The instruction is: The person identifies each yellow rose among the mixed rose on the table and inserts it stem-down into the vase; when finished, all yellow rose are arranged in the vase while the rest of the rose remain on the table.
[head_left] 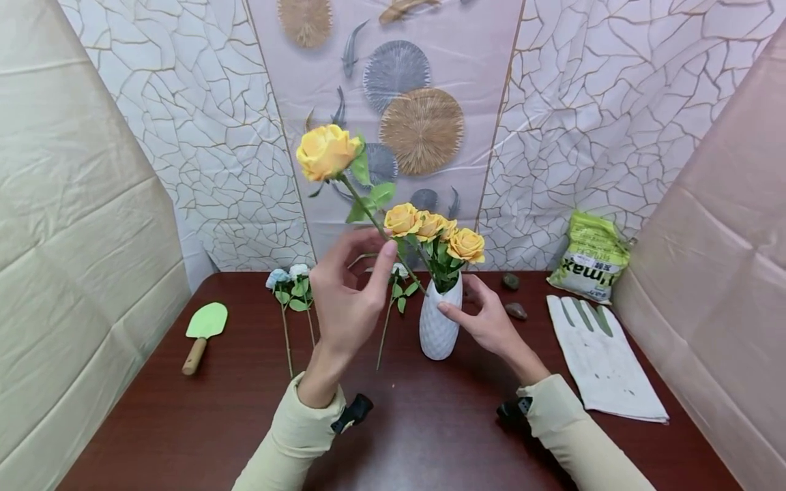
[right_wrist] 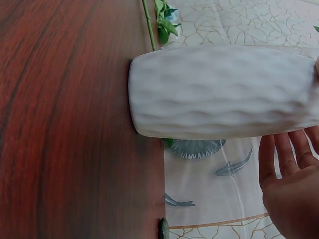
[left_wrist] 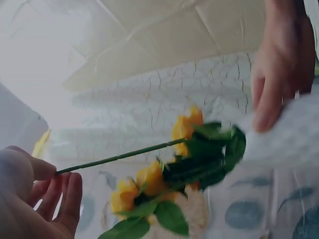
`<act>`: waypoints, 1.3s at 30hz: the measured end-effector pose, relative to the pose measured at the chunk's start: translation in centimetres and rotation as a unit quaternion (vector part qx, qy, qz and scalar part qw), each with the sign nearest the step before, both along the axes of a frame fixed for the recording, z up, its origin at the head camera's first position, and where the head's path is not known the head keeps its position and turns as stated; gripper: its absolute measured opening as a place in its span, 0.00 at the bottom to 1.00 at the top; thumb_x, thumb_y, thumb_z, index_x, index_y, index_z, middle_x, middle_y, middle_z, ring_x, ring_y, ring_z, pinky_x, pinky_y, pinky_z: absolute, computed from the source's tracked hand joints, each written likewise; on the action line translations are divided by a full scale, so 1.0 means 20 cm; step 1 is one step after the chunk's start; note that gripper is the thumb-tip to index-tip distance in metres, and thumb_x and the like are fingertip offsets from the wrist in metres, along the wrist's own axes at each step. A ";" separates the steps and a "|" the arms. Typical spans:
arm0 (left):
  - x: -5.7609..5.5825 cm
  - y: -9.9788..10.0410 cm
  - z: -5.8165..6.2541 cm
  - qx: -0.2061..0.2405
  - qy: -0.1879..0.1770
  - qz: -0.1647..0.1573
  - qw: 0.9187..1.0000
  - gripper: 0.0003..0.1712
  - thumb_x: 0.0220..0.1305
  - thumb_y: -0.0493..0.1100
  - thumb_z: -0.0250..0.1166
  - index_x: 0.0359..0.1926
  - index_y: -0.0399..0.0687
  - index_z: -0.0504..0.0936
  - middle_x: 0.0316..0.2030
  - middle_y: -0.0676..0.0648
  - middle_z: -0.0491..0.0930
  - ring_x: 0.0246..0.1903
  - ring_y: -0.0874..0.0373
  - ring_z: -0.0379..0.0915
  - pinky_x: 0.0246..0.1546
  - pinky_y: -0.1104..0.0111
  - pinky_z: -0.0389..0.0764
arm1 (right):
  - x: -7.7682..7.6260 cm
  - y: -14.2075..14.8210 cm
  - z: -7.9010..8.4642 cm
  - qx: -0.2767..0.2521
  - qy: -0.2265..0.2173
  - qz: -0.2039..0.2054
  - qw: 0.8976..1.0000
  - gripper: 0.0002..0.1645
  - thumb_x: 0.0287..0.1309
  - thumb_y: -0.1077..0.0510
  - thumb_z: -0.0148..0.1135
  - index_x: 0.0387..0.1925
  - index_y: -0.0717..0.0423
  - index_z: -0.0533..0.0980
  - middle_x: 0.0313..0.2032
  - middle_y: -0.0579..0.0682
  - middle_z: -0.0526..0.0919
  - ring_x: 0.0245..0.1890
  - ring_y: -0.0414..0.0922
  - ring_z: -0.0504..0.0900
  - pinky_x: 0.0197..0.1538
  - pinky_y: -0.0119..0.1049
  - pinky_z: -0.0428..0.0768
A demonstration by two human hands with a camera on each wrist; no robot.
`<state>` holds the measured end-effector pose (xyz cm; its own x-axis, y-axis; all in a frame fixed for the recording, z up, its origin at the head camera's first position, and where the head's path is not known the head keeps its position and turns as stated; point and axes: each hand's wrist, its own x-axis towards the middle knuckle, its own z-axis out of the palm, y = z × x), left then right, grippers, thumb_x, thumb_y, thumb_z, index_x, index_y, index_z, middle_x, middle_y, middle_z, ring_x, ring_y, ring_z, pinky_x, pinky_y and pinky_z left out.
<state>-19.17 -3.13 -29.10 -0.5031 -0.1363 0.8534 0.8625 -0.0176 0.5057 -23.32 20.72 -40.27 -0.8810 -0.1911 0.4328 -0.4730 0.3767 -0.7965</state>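
Note:
In the head view, my left hand [head_left: 350, 293] pinches the green stem of a yellow rose [head_left: 327, 153] between thumb and fingertips. The bloom leans up and left, while the lower stem slants down toward the vase mouth. My right hand [head_left: 485, 314] holds a white textured vase [head_left: 439, 327] near its rim, thumb on the front. Several other yellow roses [head_left: 465, 245] stand in the vase, leaning left and right. In the left wrist view, the pinched stem [left_wrist: 119, 157] runs beside the bunch. From the right wrist view, the vase [right_wrist: 219, 92] has its base at the table top.
Blue and white flowers [head_left: 299, 286] lie behind my left hand. A green trowel [head_left: 207, 322] with a wooden handle is at left. On the right are two stones [head_left: 516, 311], a green-and-white bag [head_left: 589, 256] and white gloves [head_left: 604, 368]. Fabric walls surround the table [head_left: 424, 429].

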 end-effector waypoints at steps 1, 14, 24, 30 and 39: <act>0.00 0.01 -0.01 -0.008 0.003 0.004 1.000 0.07 0.65 0.36 0.69 0.43 0.39 0.84 0.38 0.43 0.87 0.34 0.53 0.85 0.35 0.62 0.89 | 0.00 0.00 0.00 -0.001 0.002 0.002 1.000 0.31 0.60 0.54 0.72 0.63 0.52 0.72 0.54 0.49 0.82 0.54 0.45 0.81 0.55 0.37 0.82; -0.10 0.14 -0.18 -0.107 -0.006 0.093 0.990 0.07 0.68 0.42 0.67 0.43 0.45 0.84 0.40 0.49 0.87 0.40 0.64 0.85 0.41 0.73 0.87 | 0.00 0.00 0.00 -0.006 0.000 0.006 1.000 0.32 0.60 0.54 0.72 0.63 0.53 0.72 0.54 0.50 0.82 0.54 0.47 0.81 0.56 0.42 0.83; -0.14 0.17 -0.26 -0.178 -0.059 0.099 0.977 0.06 0.67 0.45 0.68 0.40 0.49 0.86 0.33 0.54 0.87 0.34 0.69 0.84 0.36 0.77 0.86 | 0.00 0.00 0.00 -0.004 0.000 0.006 1.000 0.32 0.60 0.54 0.72 0.64 0.53 0.72 0.55 0.50 0.81 0.55 0.51 0.80 0.57 0.46 0.82; -0.18 0.20 -0.33 -0.239 -0.096 0.086 0.962 0.04 0.64 0.42 0.70 0.38 0.48 0.88 0.32 0.54 0.89 0.33 0.70 0.85 0.37 0.77 0.86 | 0.00 0.00 -0.01 -0.002 0.012 0.010 1.000 0.31 0.61 0.55 0.71 0.63 0.52 0.72 0.55 0.50 0.81 0.55 0.49 0.80 0.57 0.43 0.82; -0.21 0.20 -0.37 -0.233 -0.109 0.089 0.962 0.09 0.63 0.51 0.72 0.40 0.54 0.89 0.31 0.57 0.89 0.31 0.72 0.84 0.32 0.75 0.85 | 0.00 0.01 -0.01 0.003 0.016 0.013 1.000 0.32 0.61 0.55 0.71 0.65 0.52 0.71 0.56 0.50 0.81 0.57 0.52 0.80 0.57 0.44 0.83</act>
<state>-23.39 0.94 -36.42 -0.6806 0.1350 0.7201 0.7037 0.3937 0.5914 -23.32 20.86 -40.39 -0.8613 -0.2174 0.4593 -0.5081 0.3687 -0.7784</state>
